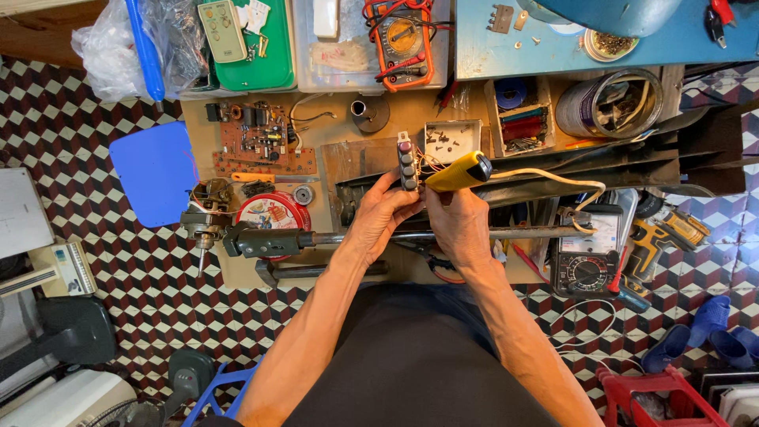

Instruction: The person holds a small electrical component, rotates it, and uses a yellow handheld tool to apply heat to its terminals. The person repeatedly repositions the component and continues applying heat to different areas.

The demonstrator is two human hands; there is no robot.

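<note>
Here, a small push-button switch block [407,160] with a row of dark buttons is held upright above the middle of the worktop [332,138], thin wires trailing from its right side. It is grasped by the left hand [379,217], whose fingers are closed round its lower end. Just beside it, a yellow-handled soldering iron [458,171] is gripped by the right hand [458,225]; the tool's tip is brought against the block's wired side, and its pale cord [553,175] is looped away to the right. Beneath both hands a long metal shaft [332,237] is laid across the worktop, ending at the left in a small fan motor [207,213]. A round red tin [274,213] is seen behind the shaft, and a brown circuit board [261,138] lies further back. A small white box of screws [452,141] stands just behind the block. To the right, a dark multimeter [587,257] rests near a yellow cordless drill [668,229]. An orange multimeter [403,39] sits at the far edge.
</note>
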